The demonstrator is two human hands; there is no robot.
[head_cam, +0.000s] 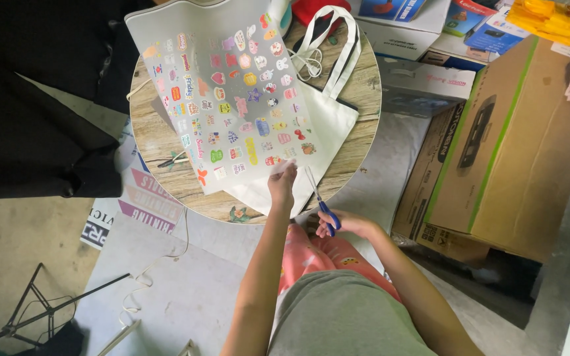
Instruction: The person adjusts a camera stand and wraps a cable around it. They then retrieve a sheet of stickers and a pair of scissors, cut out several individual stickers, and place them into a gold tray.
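Note:
A clear sheet (229, 92) covered with many small colourful stickers lies over a white tote bag (328, 115) on a round wooden table (166, 148). My left hand (283, 183) pinches the sheet's near right corner and lifts it slightly. My right hand (341, 224) holds blue-handled scissors (319, 198), blades pointing up toward that corner, just right of my left hand. The bag's two handles reach toward the table's far edge.
A second small pair of scissors (174, 160) lies on the table's left side. Large cardboard boxes (503, 145) stand to the right, smaller boxes (423, 82) behind the table. Black fabric (34, 118) fills the left. A black metal stand (41, 313) and white cable (146, 277) lie on the floor.

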